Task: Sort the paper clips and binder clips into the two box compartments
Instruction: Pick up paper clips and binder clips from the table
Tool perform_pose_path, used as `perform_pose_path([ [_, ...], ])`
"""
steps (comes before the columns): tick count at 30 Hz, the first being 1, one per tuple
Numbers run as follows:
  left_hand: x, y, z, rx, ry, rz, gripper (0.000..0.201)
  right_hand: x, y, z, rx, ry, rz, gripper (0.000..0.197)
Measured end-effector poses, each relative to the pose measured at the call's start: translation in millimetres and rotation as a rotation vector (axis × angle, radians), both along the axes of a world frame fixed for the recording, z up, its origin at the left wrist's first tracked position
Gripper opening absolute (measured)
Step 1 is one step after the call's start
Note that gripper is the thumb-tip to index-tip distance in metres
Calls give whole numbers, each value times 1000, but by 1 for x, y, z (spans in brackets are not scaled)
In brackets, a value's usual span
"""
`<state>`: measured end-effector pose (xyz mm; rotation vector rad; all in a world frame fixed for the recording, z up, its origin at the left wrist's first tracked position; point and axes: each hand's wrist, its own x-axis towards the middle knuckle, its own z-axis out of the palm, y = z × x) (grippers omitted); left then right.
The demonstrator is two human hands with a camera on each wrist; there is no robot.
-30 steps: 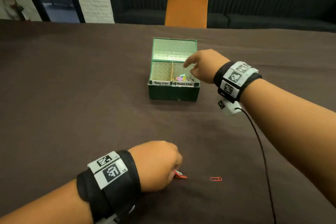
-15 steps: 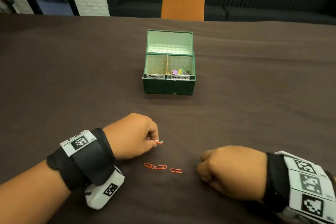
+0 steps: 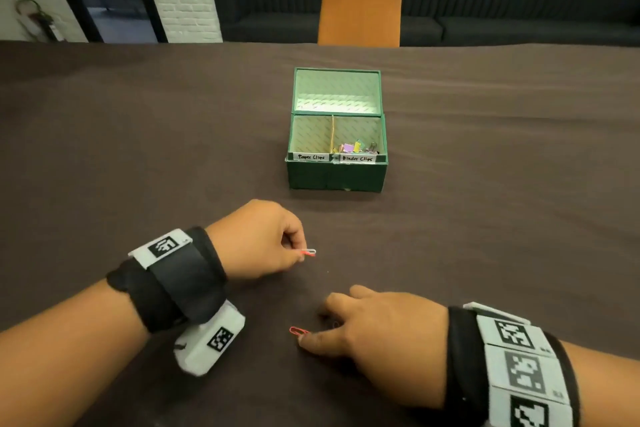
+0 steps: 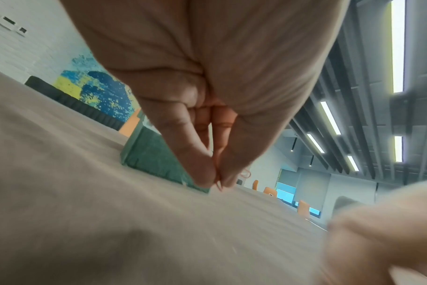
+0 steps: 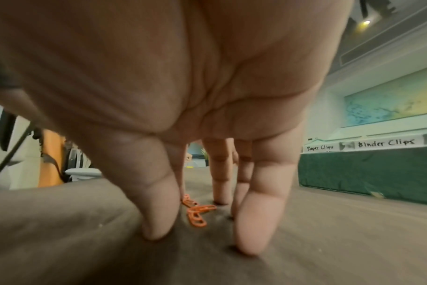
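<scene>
My left hand (image 3: 299, 253) pinches a white and a red paper clip (image 3: 308, 252) between thumb and fingertips just above the cloth; the left wrist view shows the left hand (image 4: 217, 181) pinched tight. My right hand (image 3: 317, 322) arches over loose red paper clips (image 3: 298, 331) near the front edge. In the right wrist view the right hand (image 5: 200, 227) has its fingertips (image 5: 246, 241) on the cloth around the orange-red clips (image 5: 197, 212), not gripping them. The green box (image 3: 336, 177) stands ahead; coloured binder clips (image 3: 356, 146) lie in its right compartment.
The box lid (image 3: 336, 90) stands open at the back. White labels (image 3: 334, 158) read Paper Clips on the left and Binder Clips on the right. A brown cloth (image 3: 138, 149) covers the table. An orange chair (image 3: 360, 0) stands behind the far edge.
My right hand came back from the box, then shifted left and opened its fingers down over the loose red clips. My left hand rose slightly and keeps its pinched clips.
</scene>
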<state>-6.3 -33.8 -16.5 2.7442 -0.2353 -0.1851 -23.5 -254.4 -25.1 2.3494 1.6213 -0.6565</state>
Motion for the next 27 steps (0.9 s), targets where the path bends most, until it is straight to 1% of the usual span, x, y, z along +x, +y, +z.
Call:
perform_pose_path([
  [3, 34, 9, 24, -42, -172, 143, 4, -3, -5, -5, 15, -2, 50, 43],
  [4, 48, 12, 32, -49, -235, 183, 5, -2, -8, -7, 31, -28, 98, 43],
  [5, 62, 14, 40, -39, -284, 209, 8, -1, -11, -7, 42, -55, 130, 49],
  [6, 77, 16, 46, -20, -323, 224, 11, 0, -15, -7, 52, -49, 140, 51],
  [7, 92, 18, 50, -4, -348, 237, 14, 1, -18, -5, 45, -53, 162, 44],
  [8, 106, 18, 52, 2, -360, 251, 15, 3, -20, -4, 74, -6, 161, 35],
  [9, 119, 18, 53, 0, -357, 265, 14, 5, -23, -2, 89, 56, 134, 27],
  [11, 141, 17, 50, 6, -309, 278, 13, 4, -28, 4, 96, 157, 55, 20],
  [13, 154, 15, 44, 46, -240, 268, 15, 7, -31, 6, 73, 200, -34, 11],
  [14, 158, 15, 41, 60, -222, 263, 16, 11, -31, 9, 60, 214, -73, 11],
  [15, 160, 14, 38, 68, -214, 261, 16, 15, -32, 8, 60, 239, -103, 14],
  [17, 162, 13, 35, 83, -223, 253, 15, 25, -31, 10, 100, 323, -141, 21],
  [19, 162, 13, 36, 107, -219, 236, 16, 41, -28, 10, 151, 383, -206, 24],
  [21, 162, 13, 37, 139, -193, 213, 19, 63, -18, 12, 278, 364, -304, 26],
  [22, 161, 12, 37, 157, -184, 206, 25, 78, -10, 17, 397, 327, -362, 29],
  [23, 161, 11, 37, 164, -187, 202, 25, 96, -2, 24, 537, 289, -434, 30],
  [24, 160, 11, 37, 157, -197, 198, 16, 114, 8, 32, 678, 259, -512, 28],
  [25, 159, 12, 38, 149, -215, 199, 15, 132, 19, 40, 794, 230, -589, 25],
  [26, 160, 13, 38, 161, -232, 211, 22, 149, 31, 48, 886, 196, -650, 21],
  [27, 160, 14, 38, 159, -243, 222, 24, 164, 43, 53, 956, 161, -691, 18],
])
